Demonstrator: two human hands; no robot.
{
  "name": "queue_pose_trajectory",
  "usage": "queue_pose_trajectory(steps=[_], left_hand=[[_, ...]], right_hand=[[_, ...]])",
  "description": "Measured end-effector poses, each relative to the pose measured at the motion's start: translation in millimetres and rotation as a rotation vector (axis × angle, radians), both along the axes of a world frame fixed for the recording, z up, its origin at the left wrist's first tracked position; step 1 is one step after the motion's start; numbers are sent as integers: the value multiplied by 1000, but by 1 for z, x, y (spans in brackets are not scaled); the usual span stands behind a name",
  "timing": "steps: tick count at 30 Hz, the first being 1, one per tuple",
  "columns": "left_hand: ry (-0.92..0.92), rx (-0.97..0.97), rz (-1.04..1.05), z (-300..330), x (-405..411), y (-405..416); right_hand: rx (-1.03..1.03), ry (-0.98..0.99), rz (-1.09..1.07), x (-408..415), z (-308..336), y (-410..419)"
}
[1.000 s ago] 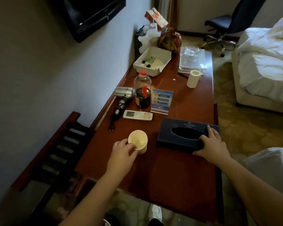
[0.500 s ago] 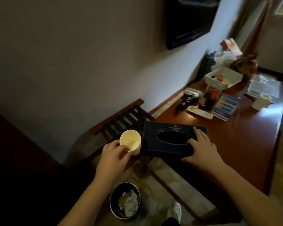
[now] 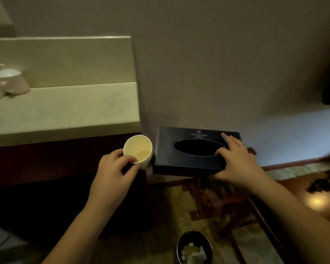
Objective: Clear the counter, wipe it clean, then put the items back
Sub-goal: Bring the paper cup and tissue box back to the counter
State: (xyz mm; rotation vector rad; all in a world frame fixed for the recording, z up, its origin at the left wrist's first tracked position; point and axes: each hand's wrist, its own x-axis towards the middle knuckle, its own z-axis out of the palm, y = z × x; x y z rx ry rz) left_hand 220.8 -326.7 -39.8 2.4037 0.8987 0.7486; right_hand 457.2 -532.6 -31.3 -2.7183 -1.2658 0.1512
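**Clearing step: cup and tissue box in transit**

Beside the pale ledge [image 3: 65,109], I am carrying two items at once, both held in the air with nothing under them; the left hand [image 3: 112,168] is pinching the paper cup [image 3: 138,150] at its rim, thumb over the lip and fingers curled round the outside; the cup is standing upright and looks empty, though the light is dim; the right hand [image 3: 236,161] is gripping the dark tissue box [image 3: 191,151] at its right end, fingers spread across the top with one fingertip at the edge of the oval slot, thumb tucked under the near side; cup and box are just beside each other, perhaps touching; I cannot tell which.

Two overturned teacups [image 3: 10,82] are sitting at the far left of the ledge; a small bin [image 3: 193,246] with crumpled paper is waiting on the floor below; a corner of the brown desk [image 3: 316,201] is showing at the right.

I am judging this to be the clearing stage; the wiping is not yet begun; the next move is calling for a level set-down on the ledge, box flat and cup upright, well apart from the teacups.
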Motion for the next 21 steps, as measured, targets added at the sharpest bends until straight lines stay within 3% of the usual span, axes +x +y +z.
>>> queue_pose_trajectory(steps=[11,21], left_hand=[[-162,123,243,76,-47,126],[-100,144,490,113,-49,223]], right_hand=[[135,-58,343,-1,91,171],[211,-82,547,24,128,326]])
